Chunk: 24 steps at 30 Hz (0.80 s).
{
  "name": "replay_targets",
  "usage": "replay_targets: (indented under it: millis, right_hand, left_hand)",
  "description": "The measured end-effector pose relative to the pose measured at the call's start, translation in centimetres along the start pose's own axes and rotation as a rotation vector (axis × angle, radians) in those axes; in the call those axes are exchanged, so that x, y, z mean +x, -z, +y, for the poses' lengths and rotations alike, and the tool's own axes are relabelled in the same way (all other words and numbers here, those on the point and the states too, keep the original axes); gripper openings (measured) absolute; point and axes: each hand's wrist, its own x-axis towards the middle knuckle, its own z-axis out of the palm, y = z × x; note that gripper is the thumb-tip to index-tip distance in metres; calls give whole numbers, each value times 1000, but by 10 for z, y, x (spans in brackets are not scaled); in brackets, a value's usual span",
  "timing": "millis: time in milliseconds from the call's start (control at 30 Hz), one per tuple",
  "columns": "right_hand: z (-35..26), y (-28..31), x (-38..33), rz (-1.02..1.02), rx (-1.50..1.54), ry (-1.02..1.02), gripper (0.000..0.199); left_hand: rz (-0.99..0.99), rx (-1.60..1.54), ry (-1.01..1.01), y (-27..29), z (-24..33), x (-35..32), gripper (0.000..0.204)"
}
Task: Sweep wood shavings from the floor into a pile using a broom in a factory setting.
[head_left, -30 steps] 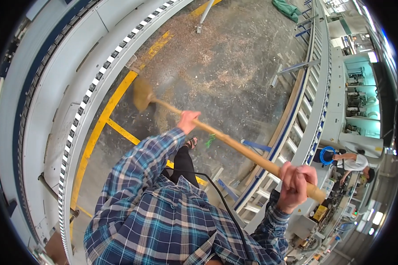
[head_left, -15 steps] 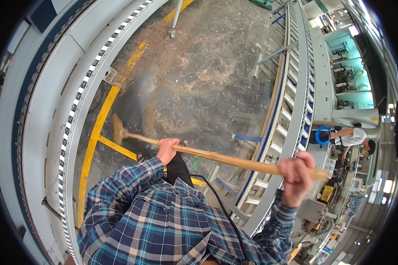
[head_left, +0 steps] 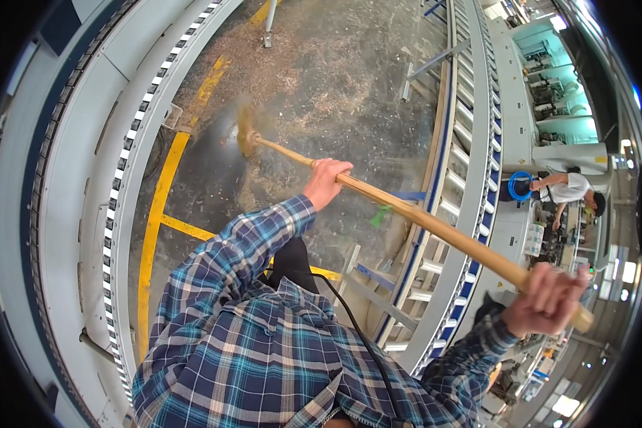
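Observation:
A long-handled broom (head_left: 435, 224) slants across in front of me, its pale wooden handle rising from the floor at the left towards the lower right. My left hand (head_left: 325, 184) is wrapped round the lower part of the handle. Close to the handle's top end, my right hand (head_left: 548, 299) grips it, slightly blurred. The bristle head (head_left: 247, 131) is smeared by motion and rests on or just over the dark floor. Beyond it, brownish chips and dust (head_left: 292, 89) are scattered over the floor.
On the left runs a long grey machine (head_left: 71, 214) with a black-and-white chequered edge. A roller conveyor (head_left: 458, 171) with blue brackets borders the right side. Yellow lines (head_left: 165, 178) mark the floor. At the far right another person (head_left: 569, 194) holds a blue coil.
The broom head has swept forward and to the right across the floor. My left hand has moved forward and right, while my right hand has gone right and lower in view.

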Motion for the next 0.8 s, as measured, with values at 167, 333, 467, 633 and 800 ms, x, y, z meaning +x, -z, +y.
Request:
replay_targets:
  millis: [167,333,467,633,800]
  right_hand:
    - [-52,49,9,252,38,-9,48]
    - [29,54,19,-43,195,-345,60]
    - [103,86,9,-99,236,-721,33]
    - [139,114,23,-179,229,-821,22]
    - [94,158,71,-156,99,-434,19]
  left_hand:
    - [-122,-58,88,17,73,-46,36]
    - [-153,87,354,23,66,-128,18]
    - [-110,190,557,-22,35,-199,9]
    - [-50,74,594,-109,-9,-217,8]
    - [47,45,372,-188,8,-82,12]
